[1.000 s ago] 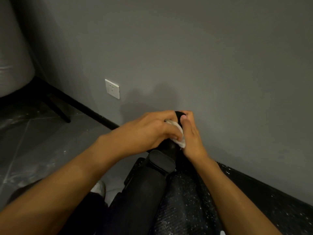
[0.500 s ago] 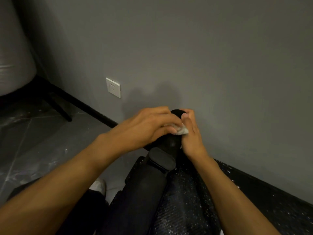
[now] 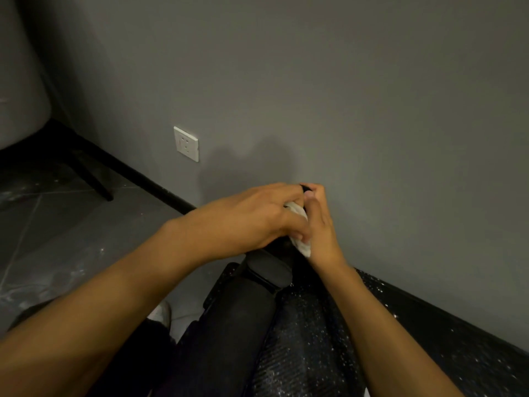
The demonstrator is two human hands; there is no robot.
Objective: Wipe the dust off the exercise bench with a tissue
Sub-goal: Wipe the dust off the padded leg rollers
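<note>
The exercise bench (image 3: 229,333) is black and runs up the middle of the head view to a narrow black end post (image 3: 269,267) close to the wall. A crumpled white tissue (image 3: 300,243) is wrapped against that post. My left hand (image 3: 252,222) comes in from the left, its fingers curled over the tissue and the post. My right hand (image 3: 320,224) grips the post from the right side, with its thumb near the post's top. The hands hide most of the post and the tissue.
A grey wall stands right behind the post, with a white socket (image 3: 186,144) and a black baseboard (image 3: 148,181). A black furniture leg (image 3: 94,179) stands on the dusty grey floor at left. A white shoe (image 3: 161,313) shows below my left forearm.
My left hand has slid the tissue back down the post after going up half a second ago. My right hand has kept its hold on the post.
</note>
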